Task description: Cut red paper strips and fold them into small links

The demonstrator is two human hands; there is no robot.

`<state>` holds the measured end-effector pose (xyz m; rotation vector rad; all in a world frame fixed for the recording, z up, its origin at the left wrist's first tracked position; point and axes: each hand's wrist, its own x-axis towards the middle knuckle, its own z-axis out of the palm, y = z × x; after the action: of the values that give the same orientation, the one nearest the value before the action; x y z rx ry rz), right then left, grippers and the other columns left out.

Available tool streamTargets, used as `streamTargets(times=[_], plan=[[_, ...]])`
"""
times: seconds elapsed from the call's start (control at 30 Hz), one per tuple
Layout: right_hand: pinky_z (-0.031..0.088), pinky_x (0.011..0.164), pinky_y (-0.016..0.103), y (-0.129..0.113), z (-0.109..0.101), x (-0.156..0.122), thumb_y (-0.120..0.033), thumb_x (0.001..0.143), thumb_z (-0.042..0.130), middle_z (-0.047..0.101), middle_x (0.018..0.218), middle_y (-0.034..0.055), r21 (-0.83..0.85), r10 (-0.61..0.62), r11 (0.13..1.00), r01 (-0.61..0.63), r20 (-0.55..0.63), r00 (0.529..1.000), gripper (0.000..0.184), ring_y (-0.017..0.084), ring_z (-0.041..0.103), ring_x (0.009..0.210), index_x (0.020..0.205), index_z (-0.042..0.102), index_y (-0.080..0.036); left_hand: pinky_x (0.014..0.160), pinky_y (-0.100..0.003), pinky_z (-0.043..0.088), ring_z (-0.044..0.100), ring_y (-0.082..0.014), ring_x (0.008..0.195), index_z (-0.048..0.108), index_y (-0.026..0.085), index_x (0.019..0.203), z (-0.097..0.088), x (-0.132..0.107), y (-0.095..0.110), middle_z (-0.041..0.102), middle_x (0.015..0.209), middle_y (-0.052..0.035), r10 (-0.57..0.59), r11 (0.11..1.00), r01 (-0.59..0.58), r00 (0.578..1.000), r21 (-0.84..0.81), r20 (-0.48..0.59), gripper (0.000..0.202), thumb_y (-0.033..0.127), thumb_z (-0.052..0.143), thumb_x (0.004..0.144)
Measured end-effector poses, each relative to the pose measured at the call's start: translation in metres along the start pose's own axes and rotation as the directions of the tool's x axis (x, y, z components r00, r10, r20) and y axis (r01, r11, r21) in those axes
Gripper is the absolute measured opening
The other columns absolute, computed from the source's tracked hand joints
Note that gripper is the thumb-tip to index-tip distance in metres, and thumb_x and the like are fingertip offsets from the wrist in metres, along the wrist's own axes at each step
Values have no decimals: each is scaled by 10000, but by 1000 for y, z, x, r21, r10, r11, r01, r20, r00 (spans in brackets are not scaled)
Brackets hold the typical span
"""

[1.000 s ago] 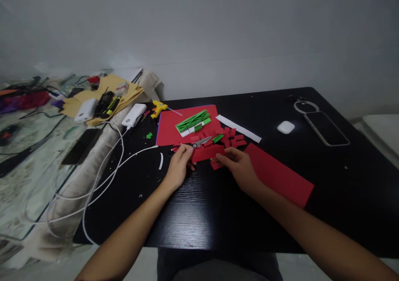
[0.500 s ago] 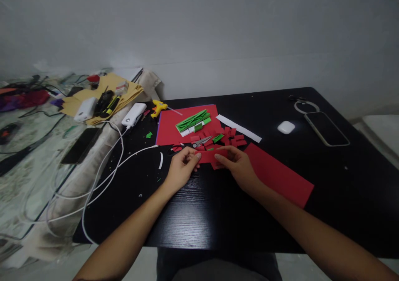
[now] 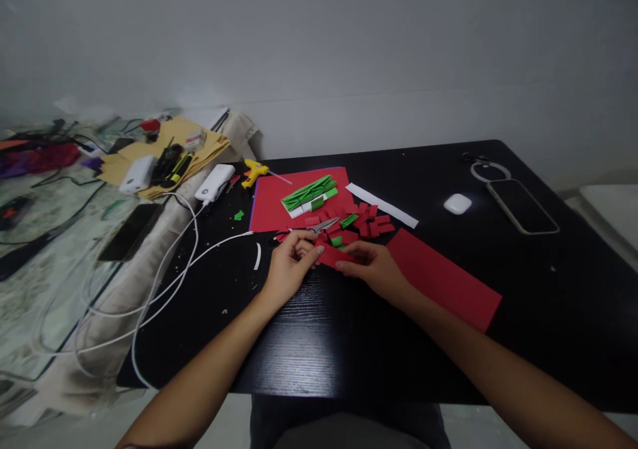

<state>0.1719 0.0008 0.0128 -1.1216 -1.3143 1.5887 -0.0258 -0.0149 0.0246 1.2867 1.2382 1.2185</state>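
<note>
Both my hands hold one small red paper piece (image 3: 335, 256) just above the black table (image 3: 309, 343). My left hand (image 3: 289, 268) pinches its left end with fingers closed. My right hand (image 3: 377, 267) pinches the right end. Just beyond them lie scissors (image 3: 319, 226), several small red paper strips (image 3: 371, 223) and a green scrap (image 3: 337, 241). A large red paper sheet (image 3: 443, 279) lies to the right of my right hand.
Folded green paper (image 3: 308, 193) rests on another red sheet (image 3: 272, 203). A yellow glue gun (image 3: 254, 172), a white power bank (image 3: 214, 183) with white cables (image 3: 164, 283), a white paper strip (image 3: 381, 204), an earbud case (image 3: 457, 203) and a phone (image 3: 521, 205) also lie about.
My hands have lifted the red piece slightly and drawn closer together, the right hand shifting left. The piece now looks narrower, as if folded.
</note>
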Motion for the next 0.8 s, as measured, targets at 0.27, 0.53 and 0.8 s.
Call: streamTargets(times=[0.27,0.53,0.8], plan=[[606,822,335,5,11,-11,-285,811,757,782,918,35,-105,-221,971,215,-42,974,259,199,757,873,1059,717,-220,619,-227,463,587,-123,641,748,186,951,4,-6,-2,681,747,-13,4,997,-4,1000,81,2,207,335,768,809],[622,812,315,0,15,-17,-256,863,705,801,966,34,-164,-278,952,257,-119,953,173,202,767,876,1020,772,-230,633,-247,513,635,-135,648,772,190,983,8,-9,-6,749,817,-41,105,986,-105,994,132,6,204,334,754,839],[624,806,314,-5,17,-19,-257,863,706,804,971,27,-197,-284,947,254,-148,947,175,210,768,872,1017,787,-238,611,-233,526,649,-125,640,780,188,966,10,-11,-8,762,812,-40,180,973,-173,983,151,-33,186,320,764,836]])
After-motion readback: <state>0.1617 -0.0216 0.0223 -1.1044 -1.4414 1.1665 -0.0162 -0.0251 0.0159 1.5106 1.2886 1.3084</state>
